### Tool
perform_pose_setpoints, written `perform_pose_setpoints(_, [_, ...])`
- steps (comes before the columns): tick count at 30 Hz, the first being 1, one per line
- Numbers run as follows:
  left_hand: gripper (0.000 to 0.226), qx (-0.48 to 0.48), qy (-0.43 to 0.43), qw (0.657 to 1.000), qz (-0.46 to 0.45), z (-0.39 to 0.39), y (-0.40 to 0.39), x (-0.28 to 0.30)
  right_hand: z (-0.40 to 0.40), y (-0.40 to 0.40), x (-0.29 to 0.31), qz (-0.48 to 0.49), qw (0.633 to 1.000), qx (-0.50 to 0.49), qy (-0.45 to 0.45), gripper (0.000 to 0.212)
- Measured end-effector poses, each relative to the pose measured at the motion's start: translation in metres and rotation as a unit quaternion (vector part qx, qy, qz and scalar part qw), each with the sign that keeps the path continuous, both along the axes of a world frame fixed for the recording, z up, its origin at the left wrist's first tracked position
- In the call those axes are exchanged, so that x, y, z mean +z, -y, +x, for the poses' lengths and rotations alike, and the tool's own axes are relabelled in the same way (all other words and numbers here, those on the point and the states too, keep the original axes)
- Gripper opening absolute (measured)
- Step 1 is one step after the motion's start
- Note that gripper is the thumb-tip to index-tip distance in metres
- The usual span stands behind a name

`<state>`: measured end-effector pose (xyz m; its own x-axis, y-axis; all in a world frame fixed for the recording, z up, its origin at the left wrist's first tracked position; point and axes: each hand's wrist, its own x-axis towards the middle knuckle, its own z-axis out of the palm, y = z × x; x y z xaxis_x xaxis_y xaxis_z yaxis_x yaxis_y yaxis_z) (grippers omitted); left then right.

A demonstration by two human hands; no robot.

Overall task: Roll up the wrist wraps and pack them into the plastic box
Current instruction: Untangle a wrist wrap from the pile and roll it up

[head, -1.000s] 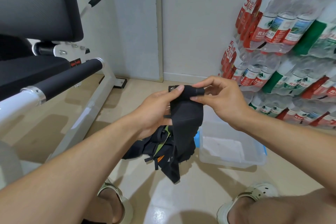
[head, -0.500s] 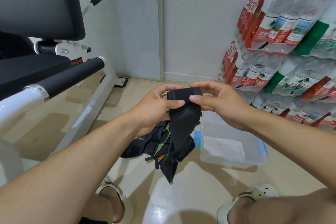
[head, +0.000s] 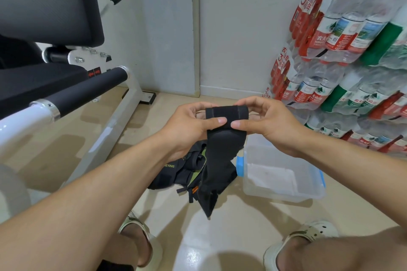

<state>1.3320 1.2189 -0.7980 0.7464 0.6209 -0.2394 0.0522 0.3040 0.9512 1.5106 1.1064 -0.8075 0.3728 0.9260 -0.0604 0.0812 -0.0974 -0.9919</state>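
Both hands, left [head: 187,125] and right [head: 269,122], pinch the wrap [head: 226,114], thumbs in front. Its rolled top lies crosswise; the tail hangs straight down beside the box [head: 286,191].

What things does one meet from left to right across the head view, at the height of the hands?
Padded bar → left hand → wrist wrap → right hand → water bottle packs.

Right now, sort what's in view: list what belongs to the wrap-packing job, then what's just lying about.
Job:
- black wrist wrap, pinched by left hand and right hand
- plastic box
- pile of black straps on the floor

Lying about:
- weight bench
- stacked water bottles
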Motion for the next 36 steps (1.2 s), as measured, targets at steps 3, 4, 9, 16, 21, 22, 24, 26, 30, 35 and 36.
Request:
perform_pose_setpoints(3, [0.031, 0.008, -0.001, 1.000, 0.005, 0.002, 0.001, 0.001, 0.001, 0.002, 0.002, -0.001, 1.000, 0.015, -0.022, 0.048])
perform_pose_setpoints(4, [0.032, 0.009, -0.003, 1.000, 0.007, 0.003, 0.001, 0.001, 0.001, 0.003, 0.002, -0.001, 0.999, 0.019, -0.026, 0.046])
perform_pose_setpoints(9, [0.036, 0.008, 0.000, 1.000, -0.001, 0.002, 0.003, 0.001, -0.003, 0.006, 0.002, 0.019, 1.000, 0.001, -0.003, 0.036])
perform_pose_setpoints(16, [0.038, -0.056, -0.026, 0.997, -0.051, 0.002, 0.008, 0.001, -0.005, 0.003, 0.009, 0.067, 0.994, -0.048, 0.069, 0.043])
perform_pose_setpoints(21, [0.028, -0.040, -0.015, 0.997, -0.064, 0.001, 0.005, 0.001, -0.006, 0.003, 0.010, 0.070, 0.995, -0.037, 0.063, 0.040])
perform_pose_setpoints(22, [0.030, -0.035, -0.014, 0.997, -0.065, 0.001, 0.004, 0.001, -0.006, 0.003, 0.010, 0.066, 0.995, -0.035, 0.066, 0.040])
perform_pose_setpoints(24, [0.031, -0.026, -0.016, 0.998, -0.063, 0.001, 0.004, 0.000, -0.006, 0.003, 0.010, 0.058, 0.996, -0.026, 0.067, 0.040])
perform_pose_setpoints(26, [0.033, -0.020, -0.020, 0.998, -0.057, 0.001, 0.004, 0.000, -0.007, 0.004, 0.010, 0.053, 0.997, -0.018, 0.057, 0.040])
perform_pose_setpoints(30, [0.036, -0.019, -0.034, 0.998, -0.041, 0.000, 0.002, 0.000, -0.009, 0.005, 0.010, 0.041, 0.999, -0.013, 0.011, 0.033])
perform_pose_setpoints(35, [0.037, -0.038, -0.052, 0.998, -0.029, -0.002, 0.002, 0.001, -0.009, 0.005, 0.009, 0.018, 1.000, -0.021, 0.005, 0.036])
perform_pose_setpoints(36, [0.036, -0.046, -0.058, 0.997, -0.023, -0.003, 0.001, 0.001, -0.009, 0.004, 0.008, 0.015, 1.000, -0.022, 0.004, 0.034])
